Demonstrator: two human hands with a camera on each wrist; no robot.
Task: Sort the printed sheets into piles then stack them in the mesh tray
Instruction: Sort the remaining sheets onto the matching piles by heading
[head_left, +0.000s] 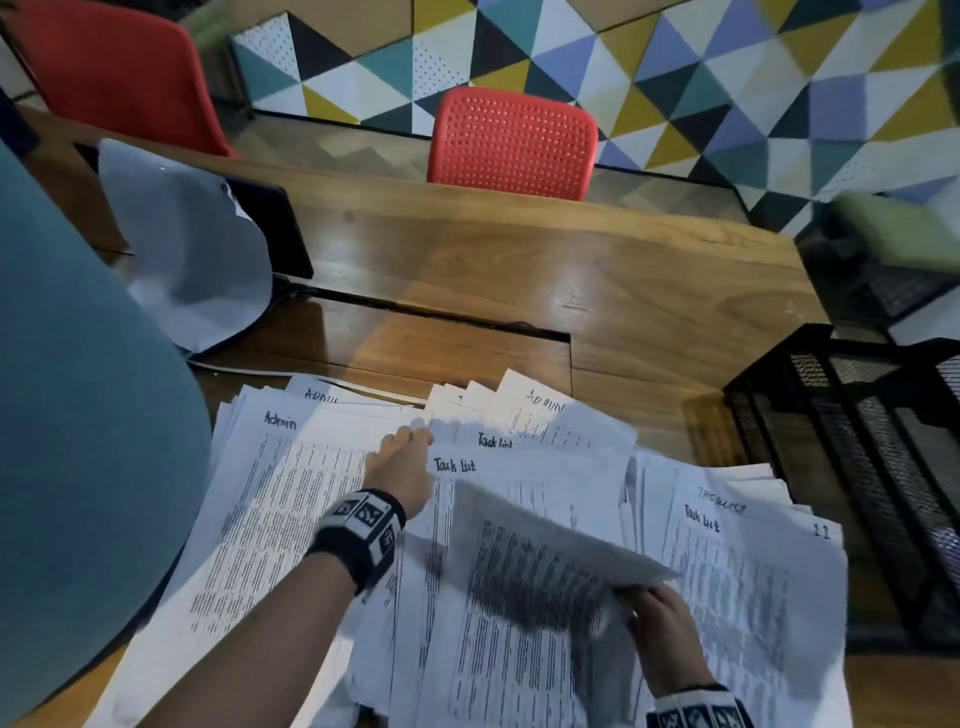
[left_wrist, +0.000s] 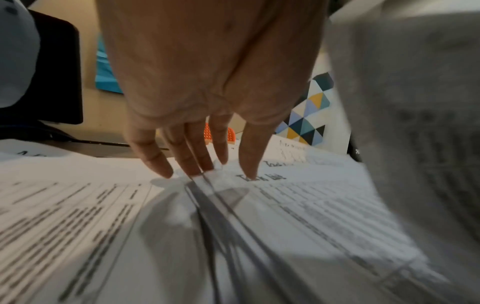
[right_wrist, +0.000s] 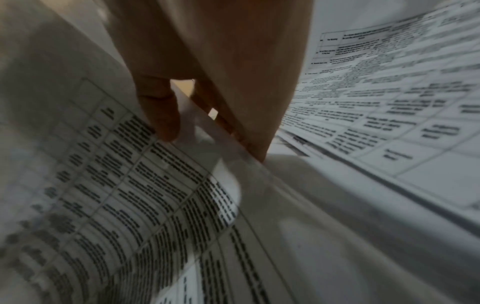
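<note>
Printed sheets lie fanned over the near part of the wooden table. An "Admin" pile (head_left: 270, 467) is at the left, "Task List" sheets (head_left: 524, 478) lie in the middle, and another "Task List" pile (head_left: 743, 561) is at the right. My left hand (head_left: 402, 457) rests with straight fingers (left_wrist: 193, 160) on the top edge of the middle sheets. My right hand (head_left: 660, 618) pinches the corner of a lifted, curling sheet (head_left: 540, 561) between thumb (right_wrist: 162, 117) and fingers. The black mesh tray (head_left: 852, 431) stands at the right edge of the table.
A white cap (head_left: 192, 249) leans on a dark screen (head_left: 270, 218) at the back left. Red chairs (head_left: 511, 143) stand behind the table before a triangle-patterned wall. A teal rounded shape (head_left: 78, 415) fills the left edge. A cable slot (head_left: 441, 317) crosses the table.
</note>
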